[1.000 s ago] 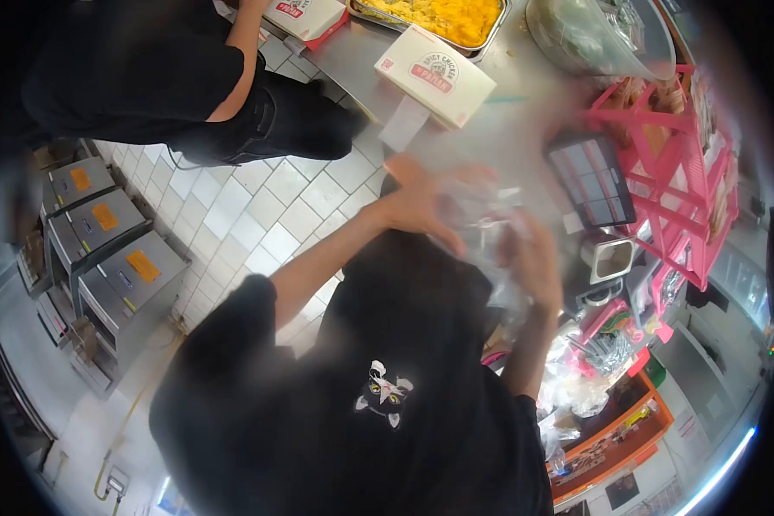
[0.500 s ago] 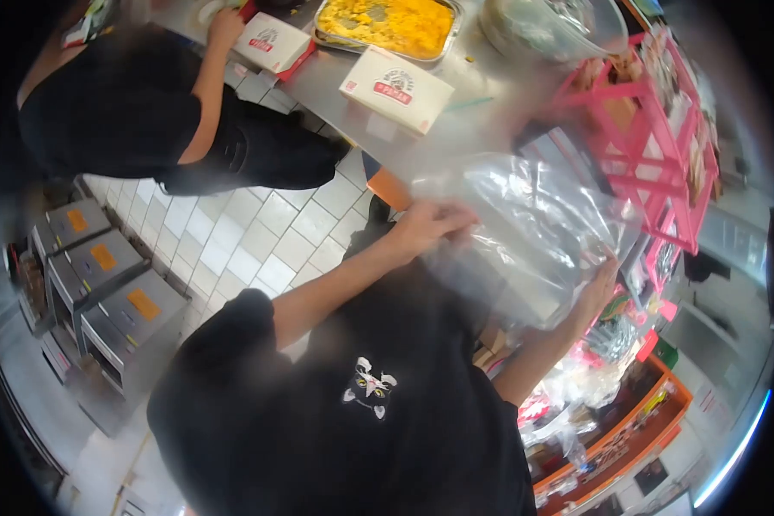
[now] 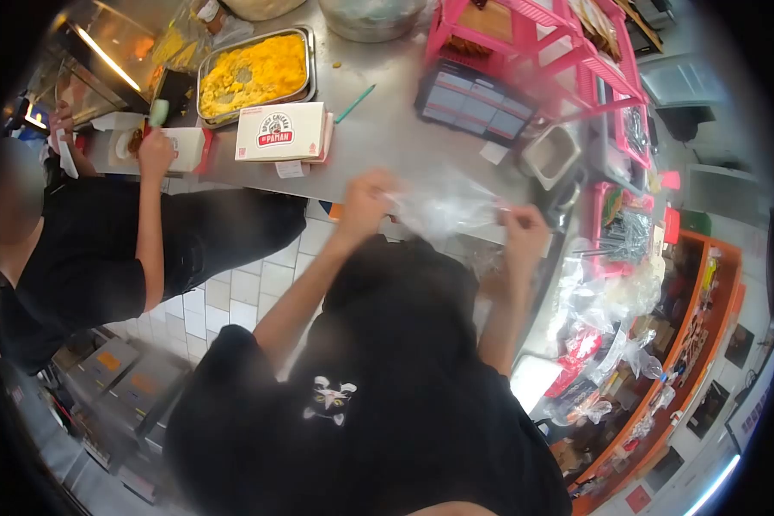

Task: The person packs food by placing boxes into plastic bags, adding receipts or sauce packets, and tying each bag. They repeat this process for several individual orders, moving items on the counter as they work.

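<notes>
A clear plastic bag [image 3: 447,209] is stretched between my two hands in front of my body, at the counter's near edge. My left hand [image 3: 368,203] is closed on its left side, somewhat blurred. At the bag's right side, my right hand [image 3: 525,230] pinches it between thumb and fingers. Beyond the left hand stands a printed white food box [image 3: 280,133] on the metal counter [image 3: 378,133]. A small paper slip [image 3: 291,169] lies by the box's near side. Past the bag, a dark tablet [image 3: 476,101] shows a light grid on its screen.
Behind the box sits a metal tray of yellow food [image 3: 254,76]. A green pen [image 3: 355,103] lies beside it. Pink racks [image 3: 542,64] and a metal container [image 3: 550,156] stand right. To my left, a co-worker's hand [image 3: 156,155] holds a utensil over another box [image 3: 183,148].
The bag, spread wide before, is now gathered and narrower between my hands. My view has turned to the right, and the co-worker's hand now holds a light green-handled utensil.
</notes>
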{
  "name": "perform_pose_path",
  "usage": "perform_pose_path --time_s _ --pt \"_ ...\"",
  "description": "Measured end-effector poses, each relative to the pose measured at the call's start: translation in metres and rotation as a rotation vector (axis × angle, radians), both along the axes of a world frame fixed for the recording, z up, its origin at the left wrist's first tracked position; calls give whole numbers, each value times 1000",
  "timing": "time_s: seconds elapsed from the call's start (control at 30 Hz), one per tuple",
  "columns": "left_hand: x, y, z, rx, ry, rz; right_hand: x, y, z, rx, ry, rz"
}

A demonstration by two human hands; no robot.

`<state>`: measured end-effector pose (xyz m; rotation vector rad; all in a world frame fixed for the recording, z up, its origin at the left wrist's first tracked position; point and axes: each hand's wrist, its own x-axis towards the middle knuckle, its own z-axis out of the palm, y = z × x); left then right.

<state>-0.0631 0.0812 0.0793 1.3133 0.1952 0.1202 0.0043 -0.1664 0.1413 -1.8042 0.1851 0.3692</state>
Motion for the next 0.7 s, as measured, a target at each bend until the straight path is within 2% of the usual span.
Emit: perform_pose_path --time_s 0.03,0.07,0.1,0.13,0.17,0.23,0.3,0.33,0.37,0.4,0.43,0.47,0.53,0.6,0.67,0.7 --pt "3 -2 -2 10 -8 -7 4 -8 6 59 -66 -251" --pt "6 -4 -3 138 -87 97 7 -11 -1 71 -73 -259" --pt "11 -6 -3 264 -169 201 12 -11 -15 -89 -257 -131" --pt "13 -9 0 270 -175 191 15 -6 -22 -255 -433 -2" --pt "14 -14 3 499 -145 201 11 5 -29 -203 -324 65" --pt "19 -22 15 955 -85 224 39 -15 -39 -513 -616 34" --pt "21 36 42 797 267 381 56 -59 -9 -322 -363 -417" --pt "21 32 40 805 261 385 60 -60 -17 -153 -554 -380" --pt "20 27 35 996 95 342 60 -59 -24 -142 -558 -387" --pt "16 17 33 1176 -70 293 54 -46 -17 3 -422 -314" --pt "18 -6 55 1303 -115 309 51 -31 -10 148 -292 -238" --pt "25 -33 78 1429 -161 323 47 -16 -1 154 -299 -241" --pt "41 -62 82 1429 -209 290 38 5 19 69 -507 -118" --pt "57 -70 71 1426 -251 267 44 1 39 19 -517 -74" --pt "80 -66 38 832 -296 -29 54 -3 48 -24 -534 -29" --pt "81 -70 43 837 -299 -27 60 -10 49 25 -553 -13"
